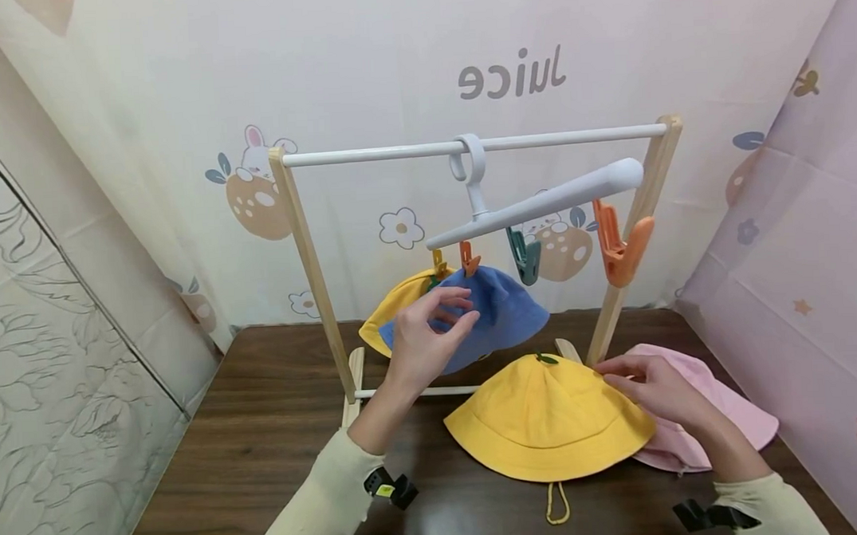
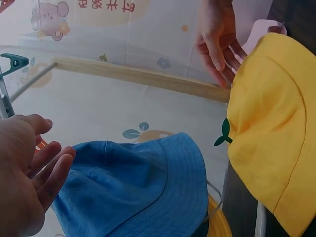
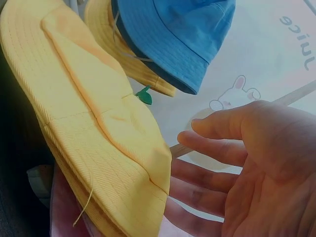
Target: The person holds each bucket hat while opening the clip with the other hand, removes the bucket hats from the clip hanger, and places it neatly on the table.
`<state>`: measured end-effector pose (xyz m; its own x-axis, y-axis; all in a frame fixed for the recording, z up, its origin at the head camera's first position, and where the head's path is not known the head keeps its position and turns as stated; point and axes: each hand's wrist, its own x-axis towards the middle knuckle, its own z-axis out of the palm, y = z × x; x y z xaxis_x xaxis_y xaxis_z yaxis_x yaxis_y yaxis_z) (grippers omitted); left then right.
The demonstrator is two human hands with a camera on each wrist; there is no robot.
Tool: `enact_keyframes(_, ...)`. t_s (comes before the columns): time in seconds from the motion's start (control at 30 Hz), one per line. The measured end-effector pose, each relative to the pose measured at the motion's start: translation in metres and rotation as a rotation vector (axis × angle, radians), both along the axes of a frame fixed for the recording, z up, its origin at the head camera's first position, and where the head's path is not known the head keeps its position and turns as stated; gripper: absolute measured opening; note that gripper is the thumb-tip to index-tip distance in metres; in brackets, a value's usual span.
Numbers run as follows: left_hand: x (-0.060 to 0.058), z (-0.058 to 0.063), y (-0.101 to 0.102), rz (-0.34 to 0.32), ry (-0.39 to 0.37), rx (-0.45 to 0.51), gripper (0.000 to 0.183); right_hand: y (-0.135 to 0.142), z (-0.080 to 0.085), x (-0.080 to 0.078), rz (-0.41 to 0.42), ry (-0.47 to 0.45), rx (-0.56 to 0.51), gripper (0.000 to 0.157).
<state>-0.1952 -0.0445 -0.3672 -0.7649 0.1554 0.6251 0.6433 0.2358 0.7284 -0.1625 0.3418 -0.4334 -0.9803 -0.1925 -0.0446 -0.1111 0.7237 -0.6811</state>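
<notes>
In the head view a blue bucket hat (image 1: 505, 308) hangs from an orange clothespin (image 1: 469, 259) on a white hanger (image 1: 541, 205). My left hand (image 1: 431, 331) is in front of it, fingers loosely bent, holding nothing; the left wrist view shows the palm beside the blue hat (image 2: 128, 182). A yellow bucket hat (image 1: 550, 414) with a green leaf on its crown stands on the table, its cord loop toward me. My right hand (image 1: 652, 381) is at its right side, fingers extended; in the right wrist view the fingertips meet the yellow hat's edge (image 3: 113, 133), and whether they touch is unclear.
Behind the blue hat hangs another yellow hat (image 1: 394, 305) by a yellow clothespin (image 1: 439, 263). A green clothespin (image 1: 524, 255) and a large orange clothespin (image 1: 621, 243) hang farther right. The hanger hooks on a wooden rack's white bar (image 1: 380, 153). A pink hat (image 1: 729, 406) lies at right.
</notes>
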Motion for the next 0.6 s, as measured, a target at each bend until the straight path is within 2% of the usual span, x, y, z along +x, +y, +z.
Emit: enact_keyframes(0.6,-0.003,-0.011,-0.019,0.037,0.009,-0.009,0.027,0.002,0.005,0.002,0.014,-0.009,-0.061,0.032)
